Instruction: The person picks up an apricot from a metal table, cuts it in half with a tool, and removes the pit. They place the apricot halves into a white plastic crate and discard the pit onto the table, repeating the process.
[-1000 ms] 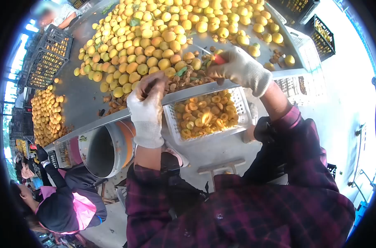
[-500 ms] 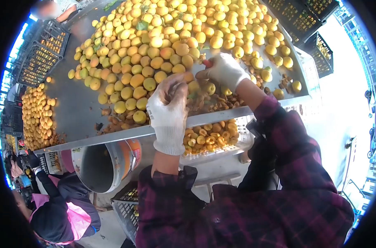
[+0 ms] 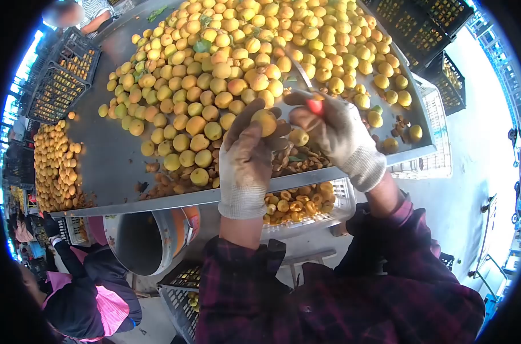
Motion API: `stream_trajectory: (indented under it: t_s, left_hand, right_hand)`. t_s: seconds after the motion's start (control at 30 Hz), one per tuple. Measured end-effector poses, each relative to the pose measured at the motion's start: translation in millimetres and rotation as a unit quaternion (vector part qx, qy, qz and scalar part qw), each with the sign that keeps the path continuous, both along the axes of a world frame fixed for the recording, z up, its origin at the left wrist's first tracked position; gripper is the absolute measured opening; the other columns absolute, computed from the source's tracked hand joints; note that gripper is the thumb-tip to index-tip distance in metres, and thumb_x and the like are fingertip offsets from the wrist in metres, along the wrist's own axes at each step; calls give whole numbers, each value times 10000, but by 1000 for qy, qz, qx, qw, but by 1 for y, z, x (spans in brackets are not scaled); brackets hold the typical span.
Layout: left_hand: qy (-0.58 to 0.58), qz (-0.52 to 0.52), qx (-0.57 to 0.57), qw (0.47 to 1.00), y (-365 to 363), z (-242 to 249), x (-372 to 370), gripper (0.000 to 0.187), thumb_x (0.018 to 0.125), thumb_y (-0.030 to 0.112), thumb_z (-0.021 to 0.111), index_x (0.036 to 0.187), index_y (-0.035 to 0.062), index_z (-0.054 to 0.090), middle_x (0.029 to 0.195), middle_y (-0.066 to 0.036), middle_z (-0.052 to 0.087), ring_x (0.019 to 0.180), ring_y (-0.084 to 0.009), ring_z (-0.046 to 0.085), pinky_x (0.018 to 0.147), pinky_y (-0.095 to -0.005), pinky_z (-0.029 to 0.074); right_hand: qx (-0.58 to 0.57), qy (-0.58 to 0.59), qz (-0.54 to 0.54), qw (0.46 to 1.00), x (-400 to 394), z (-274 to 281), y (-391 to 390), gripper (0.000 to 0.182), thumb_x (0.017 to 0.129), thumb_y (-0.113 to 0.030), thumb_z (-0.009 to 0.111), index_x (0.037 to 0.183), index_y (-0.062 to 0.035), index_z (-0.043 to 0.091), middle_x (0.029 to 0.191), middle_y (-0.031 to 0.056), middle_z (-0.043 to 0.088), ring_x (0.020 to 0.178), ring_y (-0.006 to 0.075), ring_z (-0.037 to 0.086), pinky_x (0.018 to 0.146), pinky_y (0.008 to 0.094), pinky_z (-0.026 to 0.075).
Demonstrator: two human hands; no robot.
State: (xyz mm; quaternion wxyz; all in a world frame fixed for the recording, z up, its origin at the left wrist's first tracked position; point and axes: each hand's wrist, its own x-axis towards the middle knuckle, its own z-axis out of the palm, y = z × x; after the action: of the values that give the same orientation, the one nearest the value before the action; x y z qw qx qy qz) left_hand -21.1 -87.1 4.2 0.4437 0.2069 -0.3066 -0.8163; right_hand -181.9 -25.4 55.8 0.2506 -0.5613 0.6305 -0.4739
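Observation:
My left hand [image 3: 244,163], in a soiled white glove, is closed around a yellow apricot [image 3: 265,122] held above the near edge of the metal table [image 3: 114,178]. Beside it, my right hand [image 3: 346,135], gloved as well, grips a small knife [image 3: 315,106] by its red handle. The thin blade points up and away from me, over the heap of apricots [image 3: 214,69]. Brown apricot scraps [image 3: 298,162] lie on the table just under both hands.
Below the table edge stands a white crate [image 3: 347,200] of split apricots. A large bucket [image 3: 114,238] and a dark crate [image 3: 177,298] are to its left. A co-worker [image 3: 94,286] sits at lower left; another person is at upper left. Stacked black crates [image 3: 409,28] stand at upper right.
An apricot now shows in my left hand, whose fingers were curled before. My right hand has turned and drawn nearer, and the knife blade has come into sight. The view has shifted slightly.

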Motion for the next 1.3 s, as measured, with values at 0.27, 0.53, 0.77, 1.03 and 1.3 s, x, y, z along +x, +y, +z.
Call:
stream_trajectory:
  t_s: [0.27,0.53,0.77,1.03,1.3]
  left_hand:
    - [42,33,62,997,15,22,-13,499,863,133,545,1319,-68,535,1214,-237,631,991,-305,678,807,-394,566]
    - [-2,54,-54,997,14,3,-16,402,886,115,519,1240,-70,566,1326,-243,563,1106,-291,644,820,-364,581]
    - [-82,84,-150,982,12,-9,-13,216,979,169,555,1099,-7,584,1327,-238,549,1149,-336,603,908,-418,552]
    - [-88,150,-208,962,12,-38,-14,300,1017,324,536,1088,35,566,1258,-251,579,1100,-329,608,908,-415,533]
    - [-91,124,-74,985,13,-13,-11,514,897,244,435,1238,-127,536,1209,-215,616,1121,-296,618,1015,-379,478]
  right_hand:
    - [93,-168,97,977,-7,18,30,606,1009,-539,486,1061,51,617,659,16,549,603,103,533,556,284,450]
    - [103,-79,44,991,1,-8,24,484,1029,-411,506,1107,53,622,638,147,602,619,234,639,575,357,468]
    - [-8,117,-16,993,11,-14,17,383,1022,-357,533,1048,12,634,695,232,622,716,401,660,620,456,504]
    - [56,119,-22,991,28,-34,12,394,1025,-379,514,1040,9,581,712,206,646,730,401,661,624,476,512]
    - [67,142,-59,986,42,-40,6,380,1033,-377,487,1043,-3,550,727,211,641,739,415,649,624,487,505]
